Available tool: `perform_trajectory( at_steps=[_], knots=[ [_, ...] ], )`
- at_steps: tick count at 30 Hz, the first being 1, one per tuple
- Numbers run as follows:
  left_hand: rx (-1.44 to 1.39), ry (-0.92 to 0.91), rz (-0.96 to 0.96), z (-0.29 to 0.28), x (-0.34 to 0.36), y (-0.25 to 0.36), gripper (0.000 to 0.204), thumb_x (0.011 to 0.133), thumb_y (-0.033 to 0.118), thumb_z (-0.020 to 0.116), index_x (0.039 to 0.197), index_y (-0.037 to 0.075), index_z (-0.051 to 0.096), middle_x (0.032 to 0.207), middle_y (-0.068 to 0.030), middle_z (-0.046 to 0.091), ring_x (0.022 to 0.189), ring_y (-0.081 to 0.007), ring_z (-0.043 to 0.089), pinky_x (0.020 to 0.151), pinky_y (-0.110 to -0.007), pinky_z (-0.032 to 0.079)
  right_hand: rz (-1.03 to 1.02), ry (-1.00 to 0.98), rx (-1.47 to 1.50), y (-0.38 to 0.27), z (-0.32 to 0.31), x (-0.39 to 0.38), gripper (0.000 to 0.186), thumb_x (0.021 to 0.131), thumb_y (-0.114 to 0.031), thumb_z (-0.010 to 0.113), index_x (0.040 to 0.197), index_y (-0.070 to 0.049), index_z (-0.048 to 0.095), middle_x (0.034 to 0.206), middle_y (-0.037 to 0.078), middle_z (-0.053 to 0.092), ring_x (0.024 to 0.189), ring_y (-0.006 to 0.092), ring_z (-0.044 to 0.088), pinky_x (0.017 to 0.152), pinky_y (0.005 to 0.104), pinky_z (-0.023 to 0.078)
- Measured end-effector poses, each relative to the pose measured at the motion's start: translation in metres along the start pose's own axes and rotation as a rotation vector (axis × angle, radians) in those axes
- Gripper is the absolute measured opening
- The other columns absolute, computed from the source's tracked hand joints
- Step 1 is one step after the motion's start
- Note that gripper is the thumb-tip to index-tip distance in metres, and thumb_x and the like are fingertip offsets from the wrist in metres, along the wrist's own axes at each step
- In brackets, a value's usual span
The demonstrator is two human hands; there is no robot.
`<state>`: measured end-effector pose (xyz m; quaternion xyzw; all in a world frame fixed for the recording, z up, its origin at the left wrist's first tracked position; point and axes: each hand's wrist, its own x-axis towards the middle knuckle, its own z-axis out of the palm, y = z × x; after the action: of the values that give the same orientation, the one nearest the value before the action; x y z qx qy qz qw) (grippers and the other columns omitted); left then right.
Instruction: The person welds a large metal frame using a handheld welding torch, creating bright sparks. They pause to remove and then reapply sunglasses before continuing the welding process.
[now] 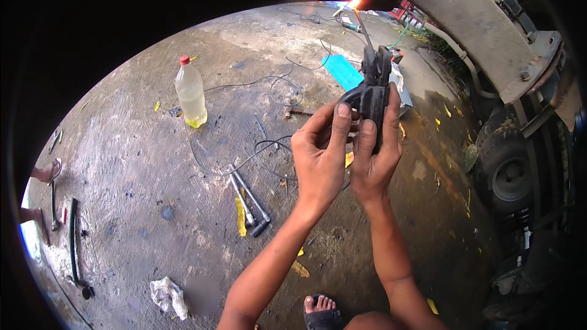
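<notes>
Both my hands are raised in front of me, closed round a black welding electrode holder (374, 95). My left hand (324, 153) grips its left side, thumb pointing up along it. From the right, my right hand (374, 162) wraps the lower body, its thumb also upright. A thin dark welding rod (365, 29) sticks up out of the holder's jaws. Beside the rod's upper end there is a bright orange glow (354, 3); I cannot tell whether the rod touches it. My palms and fingers hide part of the holder.
Cable (244, 85) loops over the concrete floor. A red-capped bottle (191, 95) stands left; two L-shaped wrenches (247, 201) lie nearer. Beyond my hands are a blue flat piece (342, 72) and a hammer (299, 110). A metal beam (471, 30) and wheel (510, 174) flank the right.
</notes>
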<state>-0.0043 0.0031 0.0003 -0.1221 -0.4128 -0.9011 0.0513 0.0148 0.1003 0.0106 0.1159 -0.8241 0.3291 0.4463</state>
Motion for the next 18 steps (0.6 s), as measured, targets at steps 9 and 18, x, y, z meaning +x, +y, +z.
perform_trajectory(
  at_steps=[9, 18],
  knots=[
    [0.033, 0.380, -0.101, -0.061, -0.012, 0.037, 0.041, 0.107, 0.034, 0.057, 0.119, -0.003, 0.070, 0.106, -0.0111, 0.073, 0.091, -0.0179, 0.069, 0.082, -0.031, 0.052, 0.686, 0.040, 0.329, 0.009, -0.061, -0.041, 0.052, 0.110, -0.030, 0.050, 0.154, -0.008, 0.035, 0.090, 0.004, 0.056, 0.060, 0.0075, 0.050, 0.050, 0.0246, 0.044],
    [-0.267, 0.388, -0.078, -0.022, -0.037, 0.047, 0.041, 0.110, 0.026, 0.047, 0.133, -0.007, 0.056, 0.132, -0.0187, 0.060, 0.115, -0.0276, 0.061, 0.102, -0.039, 0.051, 1.257, 0.082, 0.263, 0.034, -0.142, -0.068, 0.047, 0.090, -0.046, 0.081, 0.108, -0.017, 0.049, 0.081, -0.002, 0.048, 0.052, 0.0055, 0.044, 0.041, 0.0208, 0.038]
  ],
)
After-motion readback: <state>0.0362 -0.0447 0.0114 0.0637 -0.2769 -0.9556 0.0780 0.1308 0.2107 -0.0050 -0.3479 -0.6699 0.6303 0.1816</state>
